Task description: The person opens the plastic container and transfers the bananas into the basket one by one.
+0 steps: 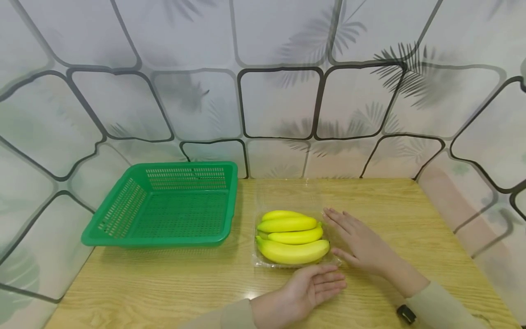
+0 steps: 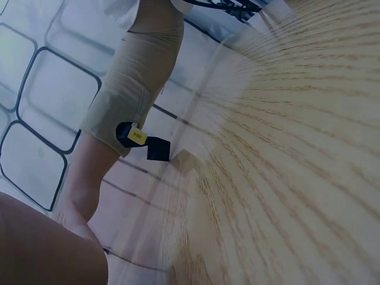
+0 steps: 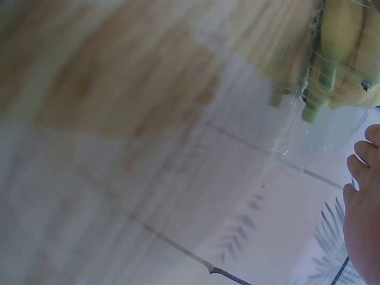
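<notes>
Several yellow bananas (image 1: 292, 250) with greenish tips lie side by side in a clear plastic clamshell box (image 1: 263, 264), whose transparent lid (image 1: 287, 193) stands open toward the wall. In the head view my right hand (image 1: 365, 246) is at the box's right side, fingers extended and close to its edge; contact is hard to tell. My left hand (image 1: 304, 292) is just in front of the box with its palm turned up and fingers loosely extended, holding nothing. The right wrist view shows the banana tips (image 3: 328, 74) inside the clear plastic, near the right fingers (image 3: 363, 155).
A green perforated plastic basket (image 1: 154, 242) stands at the left of the wooden table (image 1: 197, 278). A patterned wall covering (image 1: 279, 105) rises behind and on both sides. A small black device (image 1: 406, 314) is at the right sleeve.
</notes>
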`<action>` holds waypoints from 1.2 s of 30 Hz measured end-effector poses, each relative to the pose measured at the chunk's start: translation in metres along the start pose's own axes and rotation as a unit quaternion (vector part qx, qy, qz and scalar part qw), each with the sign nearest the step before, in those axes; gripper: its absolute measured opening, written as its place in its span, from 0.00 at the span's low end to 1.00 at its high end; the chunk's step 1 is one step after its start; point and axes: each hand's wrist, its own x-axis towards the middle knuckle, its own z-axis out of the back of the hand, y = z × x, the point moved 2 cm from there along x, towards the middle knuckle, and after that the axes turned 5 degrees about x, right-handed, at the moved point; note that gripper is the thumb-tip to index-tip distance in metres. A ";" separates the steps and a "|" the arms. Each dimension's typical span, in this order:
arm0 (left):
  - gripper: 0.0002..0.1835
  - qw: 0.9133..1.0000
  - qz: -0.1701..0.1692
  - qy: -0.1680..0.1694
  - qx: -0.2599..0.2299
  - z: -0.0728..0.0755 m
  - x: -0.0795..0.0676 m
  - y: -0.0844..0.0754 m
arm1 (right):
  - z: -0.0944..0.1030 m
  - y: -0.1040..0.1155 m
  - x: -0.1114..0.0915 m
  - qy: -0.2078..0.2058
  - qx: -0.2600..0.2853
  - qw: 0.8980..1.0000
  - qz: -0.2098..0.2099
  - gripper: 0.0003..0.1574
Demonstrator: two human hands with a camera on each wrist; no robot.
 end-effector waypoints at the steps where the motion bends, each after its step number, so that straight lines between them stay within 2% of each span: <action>1: 0.26 1.000 0.002 0.004 0.001 0.000 -0.001 -0.001 | 0.000 0.000 0.000 0.001 -0.002 1.000 0.001 0.47; 12: 0.28 1.000 0.007 0.027 0.011 0.005 -0.007 -0.006 | -0.004 0.000 -0.003 0.027 -0.012 1.000 -0.009 0.46; 22: 0.26 0.999 0.016 0.027 0.016 0.005 -0.014 -0.011 | -0.004 0.000 -0.004 0.035 -0.018 0.999 -0.011 0.45; 29: 0.27 0.999 -0.003 0.034 0.013 0.003 -0.017 -0.017 | -0.004 0.002 -0.005 0.038 -0.012 0.999 -0.018 0.45; 36: 0.30 0.998 -0.026 0.047 0.011 0.003 -0.020 -0.027 | -0.004 0.002 -0.006 0.026 -0.021 0.999 -0.007 0.43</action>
